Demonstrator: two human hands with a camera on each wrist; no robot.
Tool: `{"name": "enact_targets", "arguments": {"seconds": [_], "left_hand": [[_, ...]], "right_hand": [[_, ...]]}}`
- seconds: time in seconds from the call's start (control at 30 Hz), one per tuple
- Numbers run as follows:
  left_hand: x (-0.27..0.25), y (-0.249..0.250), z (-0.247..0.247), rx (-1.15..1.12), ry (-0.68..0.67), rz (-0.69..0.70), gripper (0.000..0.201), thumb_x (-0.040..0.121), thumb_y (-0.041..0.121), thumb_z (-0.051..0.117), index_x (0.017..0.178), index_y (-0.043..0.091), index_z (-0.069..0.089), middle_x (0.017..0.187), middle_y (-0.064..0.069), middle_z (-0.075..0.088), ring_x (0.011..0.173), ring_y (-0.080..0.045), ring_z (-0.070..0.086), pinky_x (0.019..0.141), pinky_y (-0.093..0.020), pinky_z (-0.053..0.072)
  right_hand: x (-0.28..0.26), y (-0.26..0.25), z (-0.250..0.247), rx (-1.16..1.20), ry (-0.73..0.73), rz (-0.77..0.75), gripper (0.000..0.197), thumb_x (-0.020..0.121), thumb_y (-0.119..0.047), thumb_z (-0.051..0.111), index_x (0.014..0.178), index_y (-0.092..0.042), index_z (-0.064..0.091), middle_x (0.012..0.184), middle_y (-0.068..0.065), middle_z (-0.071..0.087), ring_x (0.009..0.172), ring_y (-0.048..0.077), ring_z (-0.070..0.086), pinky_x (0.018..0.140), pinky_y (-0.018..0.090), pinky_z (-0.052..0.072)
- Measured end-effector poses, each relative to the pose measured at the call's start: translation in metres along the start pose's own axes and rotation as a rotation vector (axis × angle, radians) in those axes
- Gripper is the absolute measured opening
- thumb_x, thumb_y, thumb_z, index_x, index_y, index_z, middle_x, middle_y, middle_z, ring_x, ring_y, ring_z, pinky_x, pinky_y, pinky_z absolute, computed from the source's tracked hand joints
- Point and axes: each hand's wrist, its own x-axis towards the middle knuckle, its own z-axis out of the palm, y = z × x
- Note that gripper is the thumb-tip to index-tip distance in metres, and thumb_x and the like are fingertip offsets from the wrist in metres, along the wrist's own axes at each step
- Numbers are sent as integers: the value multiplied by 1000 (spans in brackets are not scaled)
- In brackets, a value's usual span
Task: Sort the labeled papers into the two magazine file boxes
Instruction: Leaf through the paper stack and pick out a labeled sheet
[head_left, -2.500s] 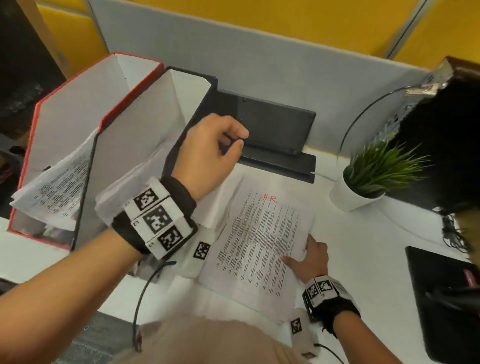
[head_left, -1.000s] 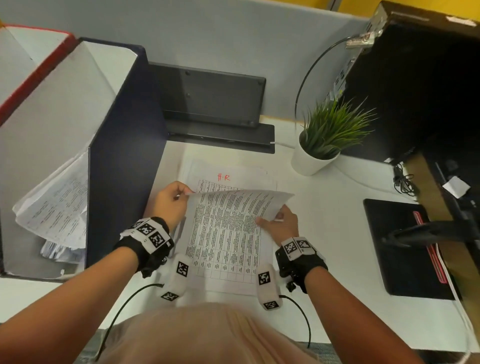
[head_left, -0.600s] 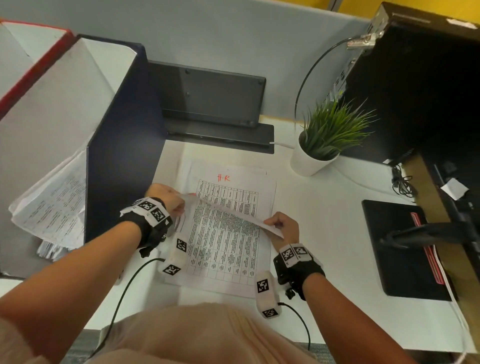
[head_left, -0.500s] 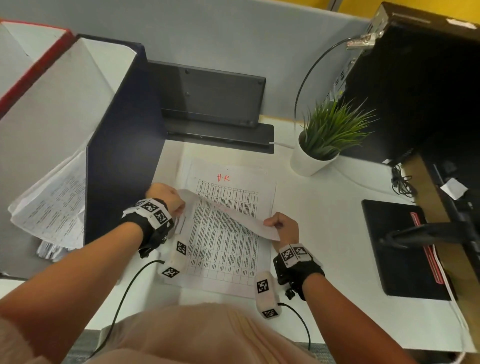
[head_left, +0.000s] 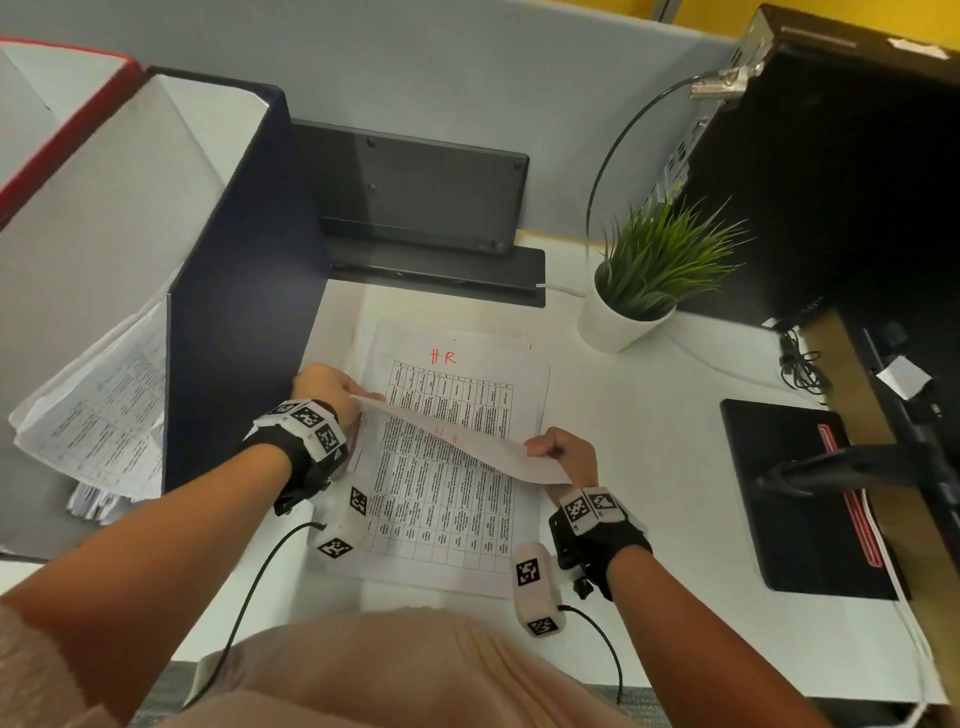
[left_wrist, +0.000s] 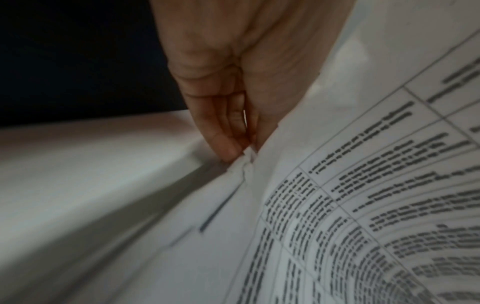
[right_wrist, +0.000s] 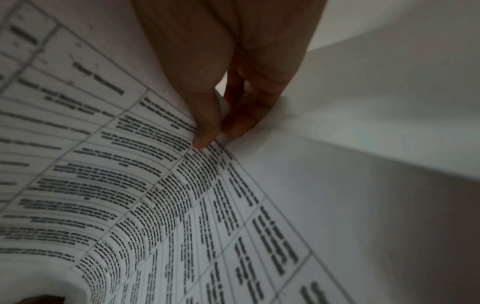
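1. Lifted sheet (head_left: 457, 441) hangs between left hand (head_left: 324, 387) and right hand (head_left: 563, 452), above the paper stack (head_left: 498, 519) on the desk (head_left: 649, 415);
2. File boxes (head_left: 244, 312) left of the stack; potted plant (head_left: 628, 312) behind-right.

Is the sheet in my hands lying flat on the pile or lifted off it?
Lifted. The left hand and right hand each pinch a corner of the sheet, bowing above the HR-marked pile.

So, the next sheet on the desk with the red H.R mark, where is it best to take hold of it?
Probably by its far corners, from above. The H.R sheet lies flat on the desk, and its near part is under the lifted sheet, which both hands are holding.
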Motion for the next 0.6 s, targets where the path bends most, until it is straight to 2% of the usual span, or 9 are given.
{"name": "enact_targets", "arguments": {"seconds": [0.1,0.17,0.27,0.3,0.33,0.4,0.43,0.5,0.6], "left_hand": [[1,-6,2,73,36,57,11,78,11,74,88,5,72,96,-14,70,87,-29,66,82,-37,56],[-3,-9,4,91,92,189,17,83,1,66,96,9,73,105,-8,68,93,-21,63,82,-27,51],[-17,-10,8,-73,99,425,24,85,-5,58,97,12,71,100,-3,67,86,-15,61,74,-19,49],[-21,-11,9,-179,59,424,21,86,-2,58,92,14,70,96,-3,67,83,-15,61,71,-21,49],[-22,-12,9,-280,24,389,18,88,0,57,87,14,68,93,-4,67,81,-17,61,71,-25,51],[-21,-17,10,-425,-5,262,23,88,-1,50,77,14,64,85,-5,65,75,-20,59,67,-31,49],[-20,-19,9,-475,-15,201,28,87,-4,46,71,14,62,79,-4,64,69,-18,56,61,-29,45],[-17,-21,7,-517,-47,131,35,82,-7,41,60,15,57,66,-1,60,60,-15,50,53,-25,37],[-14,-15,2,-496,-99,88,31,76,-9,40,56,11,53,58,-2,56,67,-22,51,61,-27,41]], "right_hand": [[2,3,-1,-36,38,-16,50,73,19,37,33,-7,54,59,10,50,55,21,48,43,16,45],[3,4,-2,-120,67,-63,39,72,19,40,42,-3,52,59,10,51,56,21,49,44,14,44],[3,6,-6,-477,88,-201,27,75,8,61,56,-9,54,62,2,56,63,18,52,55,20,46],[1,5,-5,-556,80,-227,18,72,0,73,68,-10,58,68,-1,59,66,15,55,60,23,48],[-1,6,-6,-577,78,-240,27,67,-5,80,84,-9,59,78,-3,62,72,11,57,64,25,51],[-3,6,-6,-451,47,-268,57,63,-1,82,106,-11,47,92,-7,60,79,4,59,64,18,53],[-4,5,-6,-413,30,-287,63,63,1,81,110,-14,42,92,-9,59,79,0,59,60,13,53],[-4,4,-6,-431,5,-273,63,65,0,80,114,-15,44,91,-11,59,79,0,59,54,8,50],[-5,2,-4,-548,27,-220,43,68,-6,80,107,-5,62,91,-3,64,78,11,60,55,8,47]]}}
